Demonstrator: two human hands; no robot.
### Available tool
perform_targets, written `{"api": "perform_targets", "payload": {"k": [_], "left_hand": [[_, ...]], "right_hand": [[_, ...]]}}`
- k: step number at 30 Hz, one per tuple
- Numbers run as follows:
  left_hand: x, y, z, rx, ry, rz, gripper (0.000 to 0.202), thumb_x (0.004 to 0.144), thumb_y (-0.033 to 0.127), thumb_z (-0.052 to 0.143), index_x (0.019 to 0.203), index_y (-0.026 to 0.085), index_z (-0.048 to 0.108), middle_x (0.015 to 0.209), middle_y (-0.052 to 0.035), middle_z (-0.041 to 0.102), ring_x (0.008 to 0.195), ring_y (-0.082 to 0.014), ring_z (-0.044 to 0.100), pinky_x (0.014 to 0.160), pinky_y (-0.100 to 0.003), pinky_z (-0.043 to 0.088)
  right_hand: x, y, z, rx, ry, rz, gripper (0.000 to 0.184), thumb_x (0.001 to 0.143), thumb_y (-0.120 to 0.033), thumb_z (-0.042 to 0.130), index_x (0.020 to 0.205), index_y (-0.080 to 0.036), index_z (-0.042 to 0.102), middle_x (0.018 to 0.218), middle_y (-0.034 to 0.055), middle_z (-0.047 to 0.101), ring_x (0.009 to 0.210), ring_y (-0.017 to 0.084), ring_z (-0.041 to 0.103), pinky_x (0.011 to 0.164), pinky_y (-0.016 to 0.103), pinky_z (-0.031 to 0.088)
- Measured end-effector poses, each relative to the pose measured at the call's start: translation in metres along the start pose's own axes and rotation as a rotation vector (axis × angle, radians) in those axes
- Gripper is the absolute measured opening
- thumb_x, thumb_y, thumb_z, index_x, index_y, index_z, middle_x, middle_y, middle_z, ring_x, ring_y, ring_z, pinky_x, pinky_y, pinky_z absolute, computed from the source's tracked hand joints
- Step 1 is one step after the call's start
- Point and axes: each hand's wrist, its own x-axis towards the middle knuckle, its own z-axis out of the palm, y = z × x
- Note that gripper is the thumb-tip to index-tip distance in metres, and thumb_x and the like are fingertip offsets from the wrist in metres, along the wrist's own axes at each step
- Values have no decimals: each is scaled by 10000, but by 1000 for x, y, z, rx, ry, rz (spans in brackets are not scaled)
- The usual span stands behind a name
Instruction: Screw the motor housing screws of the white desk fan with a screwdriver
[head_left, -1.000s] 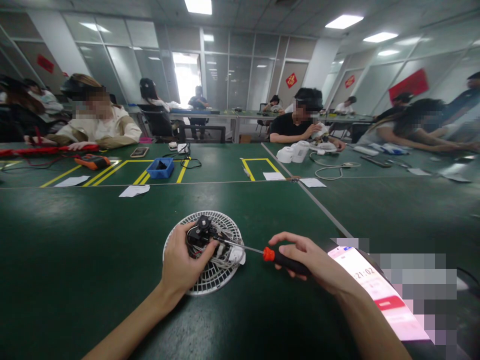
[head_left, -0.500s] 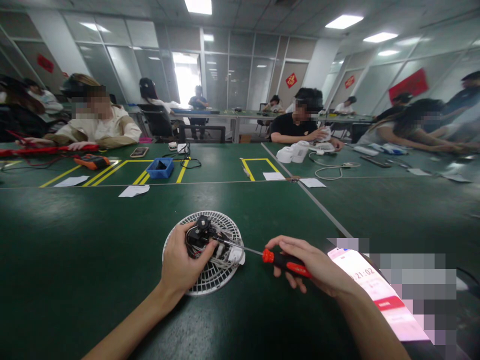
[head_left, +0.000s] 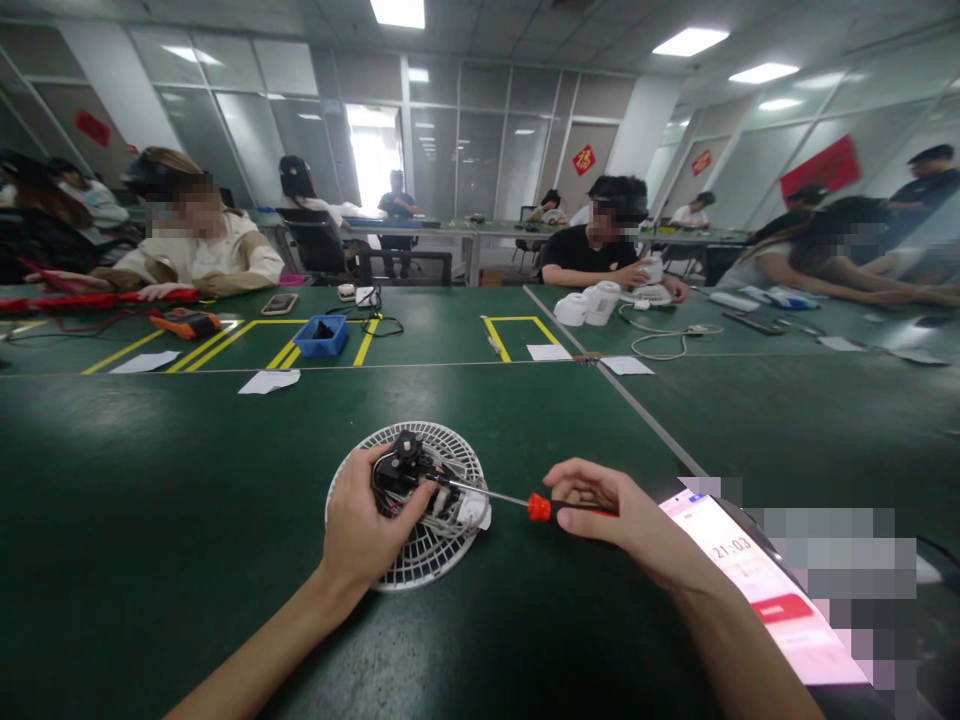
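My left hand [head_left: 367, 525] is closed around a black motor assembly [head_left: 405, 458] with wires, which rests over a round white fan grille [head_left: 405, 575] on the green table. A coiled grey cable with a white plug [head_left: 472, 510] lies on the grille beside it. My right hand [head_left: 600, 500] grips the red and black handle of a screwdriver [head_left: 538, 507], thumb below and fingers curled above. The screwdriver's metal shaft points left, its tip at the black assembly by my left thumb. The exact contact of the tip is hidden.
A lit phone [head_left: 750, 570] lies at my right. Farther off are a blue bin [head_left: 321, 340], paper slips [head_left: 270, 381], an orange multimeter [head_left: 186, 321] and white housings [head_left: 600, 303]. Co-workers sit across the table, one person [head_left: 600, 245] handling a white part.
My right hand has rolled on the screwdriver handle: its fingers, stretched out below before, are now curled above it. My left hand and the motor assembly stay in place.
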Motion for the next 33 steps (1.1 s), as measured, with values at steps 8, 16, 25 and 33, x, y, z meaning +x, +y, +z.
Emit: {"api": "perform_targets", "payload": {"k": [8,16,25,33], "left_hand": [[0,0,0,14,2,2,501,835,541,726,1177,214,561,1041,-68,659,941,-257,668,855,-429,562],[1,1,0,14,5,24,497,842,522,722,1188,211,549,1060,-76,655,949,-254,667,860,-427,565],[1,2,-2,26,-19,8,544,819,546,734,1204,212,543,1072,-84,655,978,-269,666,889,-458,562],[1,2,0,14,-8,-17,528,820,540,733,1183,205,546,1056,-80,659,961,-262,669,870,-451,565]], "right_hand": [[-1,-3,12,31,-80,311,474,893,-625,583,1118,-210,636,690,15,683,481,129,550,396,211,366],[2,-3,4,-3,22,223,551,742,-635,784,1043,-195,644,712,4,688,544,115,563,469,211,367],[2,0,4,87,59,130,481,618,-470,927,935,-196,689,826,9,670,761,170,622,696,291,487],[-2,-7,13,109,-54,338,471,858,-642,627,1059,-216,636,714,20,684,511,130,560,391,202,423]]}}
